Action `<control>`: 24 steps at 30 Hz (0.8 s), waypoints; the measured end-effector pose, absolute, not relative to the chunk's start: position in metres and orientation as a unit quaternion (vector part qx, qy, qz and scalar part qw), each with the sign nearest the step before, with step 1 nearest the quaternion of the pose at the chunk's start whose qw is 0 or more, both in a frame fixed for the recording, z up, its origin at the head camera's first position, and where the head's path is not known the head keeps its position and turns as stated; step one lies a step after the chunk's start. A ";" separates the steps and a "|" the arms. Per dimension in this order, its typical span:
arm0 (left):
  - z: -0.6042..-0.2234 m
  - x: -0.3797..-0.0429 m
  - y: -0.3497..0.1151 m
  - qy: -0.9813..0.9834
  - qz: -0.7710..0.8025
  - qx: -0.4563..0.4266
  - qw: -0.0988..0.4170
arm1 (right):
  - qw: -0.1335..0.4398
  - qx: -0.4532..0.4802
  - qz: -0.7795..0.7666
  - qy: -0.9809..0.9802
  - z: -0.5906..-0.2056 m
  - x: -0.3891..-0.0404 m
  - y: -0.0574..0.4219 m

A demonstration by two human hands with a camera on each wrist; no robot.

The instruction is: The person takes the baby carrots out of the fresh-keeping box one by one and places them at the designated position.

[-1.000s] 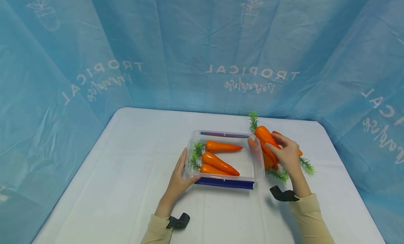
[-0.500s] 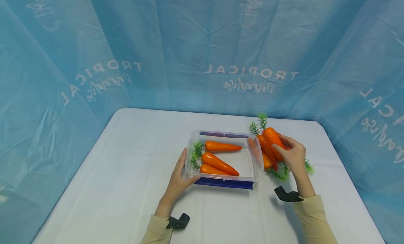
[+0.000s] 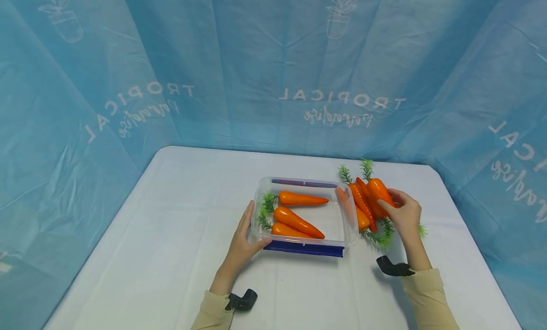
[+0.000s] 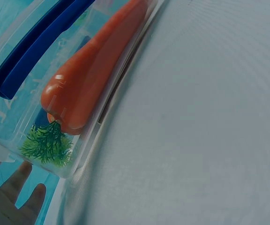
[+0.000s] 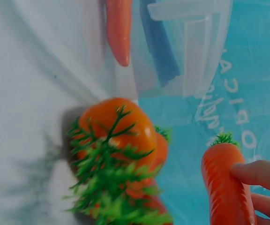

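Observation:
A clear plastic container [image 3: 350, 228] with blue latches [image 3: 303, 248] holds 3 carrots [image 3: 302, 198] with their green tops at its left end. My left hand [image 3: 240, 247] rests against its left near corner, fingers straight along the side and thumb at the front rim. In the left wrist view, a carrot [image 4: 86, 70] shows through the wall. My right hand [image 3: 403, 213] grips a thick carrot [image 3: 381, 197] between thumb and fingers, over a pile of carrots [image 3: 362, 204] right beside the container. The right wrist view shows the thumb on this carrot [image 5: 226, 183].
White cloth covers the table [image 3: 171, 216]. Green carrot tops [image 3: 380, 235] stick out at the near side of the pile. A blue printed curtain [image 3: 256, 83] hangs behind and on both sides of the table.
My right hand has moved right and slightly nearer with the thick carrot, uncovering more of the carrots beside the container. My left hand and the container have stayed in place.

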State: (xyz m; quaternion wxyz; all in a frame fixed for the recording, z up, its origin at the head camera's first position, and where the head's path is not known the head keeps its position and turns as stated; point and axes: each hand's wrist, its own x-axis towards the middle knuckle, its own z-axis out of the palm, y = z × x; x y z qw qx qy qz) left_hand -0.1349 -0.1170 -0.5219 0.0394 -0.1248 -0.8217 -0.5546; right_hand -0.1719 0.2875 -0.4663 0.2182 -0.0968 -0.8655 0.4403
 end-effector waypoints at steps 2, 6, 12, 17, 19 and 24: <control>-0.512 -0.131 -0.116 -0.820 -0.557 -0.125 0.036 | 0.224 -0.095 0.436 -0.867 -0.469 -0.171 0.290; -0.494 -0.124 -0.115 -0.819 -0.559 -0.129 0.035 | 0.220 -0.103 0.426 -0.871 -0.473 -0.170 0.293; -0.491 -0.121 -0.114 -0.817 -0.561 -0.127 0.035 | 0.205 -0.116 0.419 -0.877 -0.481 -0.169 0.298; -0.491 -0.121 -0.114 -0.819 -0.559 -0.125 0.033 | 0.199 -0.123 0.413 -0.880 -0.485 -0.170 0.300; -0.491 -0.121 -0.114 -0.820 -0.558 -0.126 0.035 | 0.196 -0.127 0.410 -0.882 -0.485 -0.171 0.301; -0.492 -0.122 -0.114 -0.819 -0.558 -0.127 0.037 | 0.195 -0.135 0.405 -0.883 -0.484 -0.171 0.303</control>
